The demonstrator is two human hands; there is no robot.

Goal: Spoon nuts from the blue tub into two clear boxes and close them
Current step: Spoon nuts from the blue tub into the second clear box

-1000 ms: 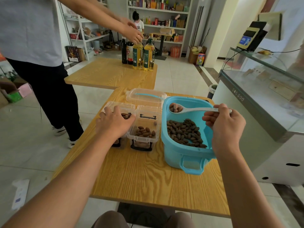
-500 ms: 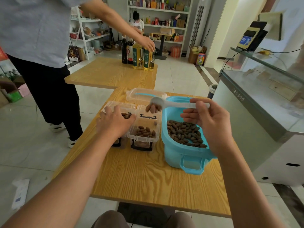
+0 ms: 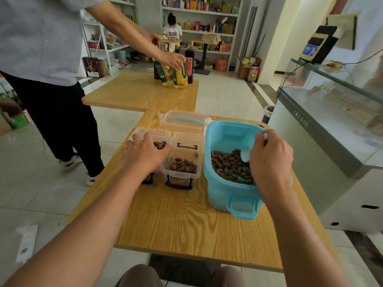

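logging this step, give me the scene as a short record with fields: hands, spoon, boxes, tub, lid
left hand: rests on the left clear box, covering most of it
right hand: holds the white spoon, bowl down in the blue tub
nuts: in the tub; some in both boxes
right clear box: open, partly filled
tub lid: lies behind the boxes
table: wooden

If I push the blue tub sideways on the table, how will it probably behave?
The blue tub would probably slide rather than tip: it looks wide and low, and the nuts lie at its bottom. On the smooth wooden table it may slide easily. Its plastic wall seems stiff enough to push.
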